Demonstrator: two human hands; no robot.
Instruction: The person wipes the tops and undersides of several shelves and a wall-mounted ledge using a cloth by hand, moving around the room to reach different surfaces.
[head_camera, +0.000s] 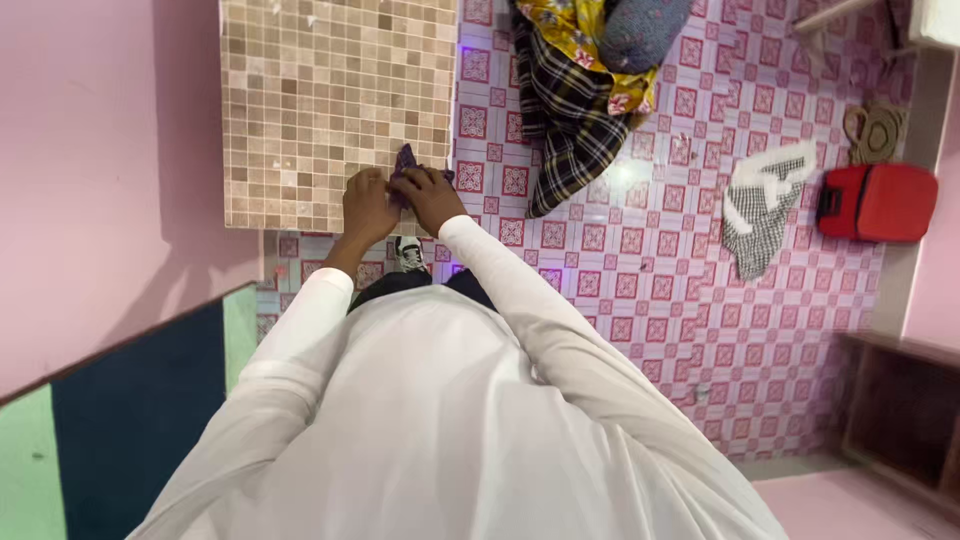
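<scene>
Both my hands meet at the near right corner of a brown mosaic-tiled surface (320, 100). My left hand (366, 205) and my right hand (428, 195) together hold a small dark purple cloth (406, 160) that pokes out above my fingers. The cloth rests against the tiled surface's edge. My white sleeves and white garment fill the lower part of the view. One of my shoes (408, 252) shows just below my hands.
A pile of clothes, plaid and yellow floral (570, 90), lies on the pink patterned floor. A checked cloth (758, 205) and a red box (880, 202) lie to the right. A pink wall stands at left, dark furniture (905, 410) at lower right.
</scene>
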